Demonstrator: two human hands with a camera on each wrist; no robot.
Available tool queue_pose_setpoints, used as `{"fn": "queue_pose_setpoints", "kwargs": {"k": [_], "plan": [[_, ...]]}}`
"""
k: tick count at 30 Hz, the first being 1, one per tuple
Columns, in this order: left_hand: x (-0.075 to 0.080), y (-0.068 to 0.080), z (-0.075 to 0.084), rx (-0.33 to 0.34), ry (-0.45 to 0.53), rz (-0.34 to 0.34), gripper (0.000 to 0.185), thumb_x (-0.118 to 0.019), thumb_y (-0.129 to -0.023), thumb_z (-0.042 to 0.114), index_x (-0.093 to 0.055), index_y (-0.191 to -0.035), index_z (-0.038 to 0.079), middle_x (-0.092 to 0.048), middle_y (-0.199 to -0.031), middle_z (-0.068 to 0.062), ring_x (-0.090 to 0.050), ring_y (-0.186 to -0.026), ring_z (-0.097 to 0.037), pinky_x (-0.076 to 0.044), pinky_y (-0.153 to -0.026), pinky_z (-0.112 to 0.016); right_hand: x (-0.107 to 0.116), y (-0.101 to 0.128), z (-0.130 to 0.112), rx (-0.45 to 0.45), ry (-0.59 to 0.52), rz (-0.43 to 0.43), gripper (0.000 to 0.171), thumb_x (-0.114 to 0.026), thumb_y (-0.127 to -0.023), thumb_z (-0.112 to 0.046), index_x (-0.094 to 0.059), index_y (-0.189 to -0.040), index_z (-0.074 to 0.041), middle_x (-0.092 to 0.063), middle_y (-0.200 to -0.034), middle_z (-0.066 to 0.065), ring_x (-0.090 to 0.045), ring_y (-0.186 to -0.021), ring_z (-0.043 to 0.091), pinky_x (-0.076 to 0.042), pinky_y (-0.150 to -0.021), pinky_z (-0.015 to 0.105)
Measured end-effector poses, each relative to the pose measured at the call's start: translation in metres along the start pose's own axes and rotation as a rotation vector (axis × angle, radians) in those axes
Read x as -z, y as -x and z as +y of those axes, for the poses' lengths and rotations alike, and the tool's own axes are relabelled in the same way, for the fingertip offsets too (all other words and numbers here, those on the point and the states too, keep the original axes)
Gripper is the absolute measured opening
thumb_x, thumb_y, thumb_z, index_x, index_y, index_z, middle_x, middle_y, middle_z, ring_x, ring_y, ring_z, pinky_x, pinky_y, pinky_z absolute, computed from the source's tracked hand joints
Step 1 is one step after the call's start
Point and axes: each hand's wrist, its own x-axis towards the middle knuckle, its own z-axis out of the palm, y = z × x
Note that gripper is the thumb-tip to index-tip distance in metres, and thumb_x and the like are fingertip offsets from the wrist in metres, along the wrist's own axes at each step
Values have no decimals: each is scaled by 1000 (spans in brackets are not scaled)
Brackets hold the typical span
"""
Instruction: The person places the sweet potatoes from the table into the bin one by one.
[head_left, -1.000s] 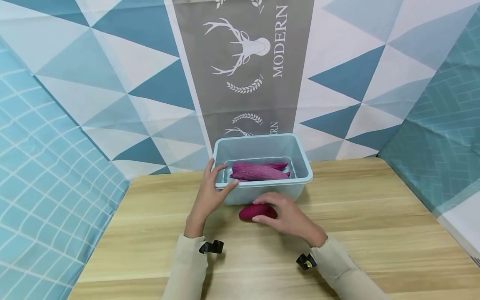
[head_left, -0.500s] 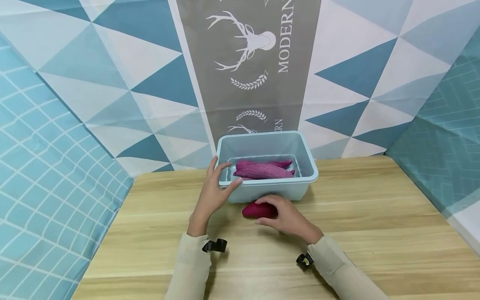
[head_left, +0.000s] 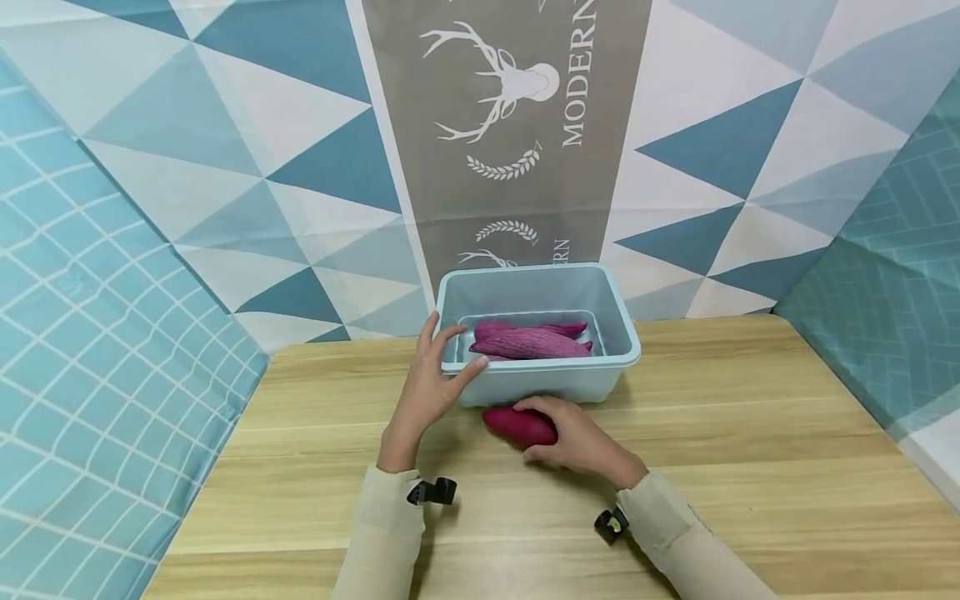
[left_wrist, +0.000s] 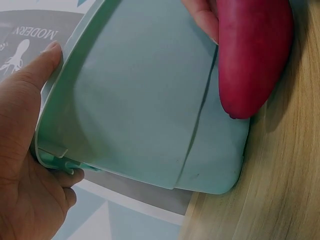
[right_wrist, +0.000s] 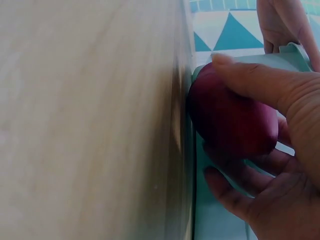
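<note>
The tabletop [head_left: 750,467] is made of light wood with a long, pale grain that runs from left to right. Its back edge meets a cloth wall with blue and white triangles.

Directly on the tabletop, near the back edge and about in the middle, stands a light blue plastic bin [head_left: 540,385]. It is rectangular, upright and open on top.

Just in front of the bin lies one purple-red sweet potato [head_left: 513,422]. It is long, with its length along the front wall of the bin, and it is very close to this wall. In the left wrist view its tip seems to touch the wall.
</note>
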Motion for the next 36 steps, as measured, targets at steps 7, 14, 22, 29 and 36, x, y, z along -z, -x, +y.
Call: {"fn": "queue_pose_setpoints", "kwargs": {"k": [7, 14, 22, 29, 36], "plan": [[0, 1, 0, -8, -3, 6, 61, -71, -90, 52, -52, -142, 25, -11, -171, -11, -29, -151, -46, -35, -115, -66, 0, 1, 0, -8, 7, 1, 54, -83, -84, -22, -61, -133, -17, -65, -131, 0, -60, -116, 17, -51, -99, 42], [0, 2, 0, 5, 3, -10, 62, -70, -90, 53, -51, -143, 25, -8, -171, -7, -28, -152, -43, -36, -116, -64, -1, 2, -4, -8, 10, 8, 51, -81, -86, -22, -61, -133, -17, -66, -130, -1, -61, -114, 16, -51, -98, 41], [1, 3, -2, 7, -8, -10, 62, -70, -90, 54, -51, -142, 26, -8, -171, -6, -28, -153, -42, -37, -115, -63, -2, 3, -11, 16, 0, 16, 51, -81, -86, -24, -61, -133, -19, -66, -128, -2, -60, -112, 14, -53, -95, 36], [2, 3, -2, -8, -1, 3, 62, -70, -90, 53, -52, -143, 24, -9, -171, -9, -28, -152, -44, -37, -115, -64, 6, 0, -18, 55, 17, 32, 52, -80, -87, -25, -60, -135, -19, -66, -128, -3, -61, -111, 13, -54, -95, 35], [2, 0, -1, -16, -4, -5, 65, -69, -90, 55, -52, -143, 20, -9, -171, -8, -27, -153, -40, -37, -116, -62, 15, 0, -27, 62, 10, 52, 53, -79, -87, -26, -59, -136, -22, -65, -131, -3, -61, -113, 14, -55, -94, 35]]}}
